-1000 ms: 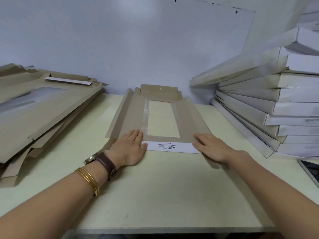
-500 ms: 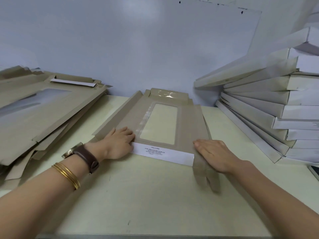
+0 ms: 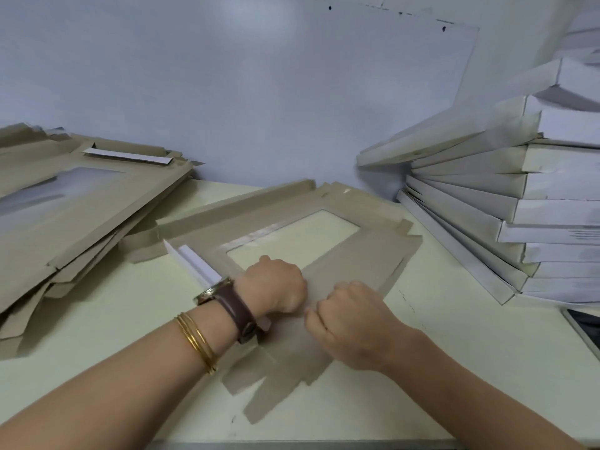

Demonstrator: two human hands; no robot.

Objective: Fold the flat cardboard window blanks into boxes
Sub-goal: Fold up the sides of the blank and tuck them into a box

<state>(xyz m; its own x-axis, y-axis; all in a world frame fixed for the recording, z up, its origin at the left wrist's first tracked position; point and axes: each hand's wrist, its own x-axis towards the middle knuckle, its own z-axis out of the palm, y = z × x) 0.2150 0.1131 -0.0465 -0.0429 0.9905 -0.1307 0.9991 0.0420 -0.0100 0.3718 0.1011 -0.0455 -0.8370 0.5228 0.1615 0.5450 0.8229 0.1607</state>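
Pale table (image 3: 130, 319) (blank (image 3: 357, 254) askew), bluish wall (image 3: 259, 92)

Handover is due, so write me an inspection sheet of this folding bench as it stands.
Surface: pale table, partly covered.
Job's things: one window blank lies askew at centre, its white flap raised; flat blanks piled on the left; folded boxes stacked on the right.
Clutter: dark flat device at the right edge, cropped.
Grippers: left hand and right hand both on the window blank, fingers curled; grip hidden.
Cables: nothing seen.
Surroundings: plain wall behind.
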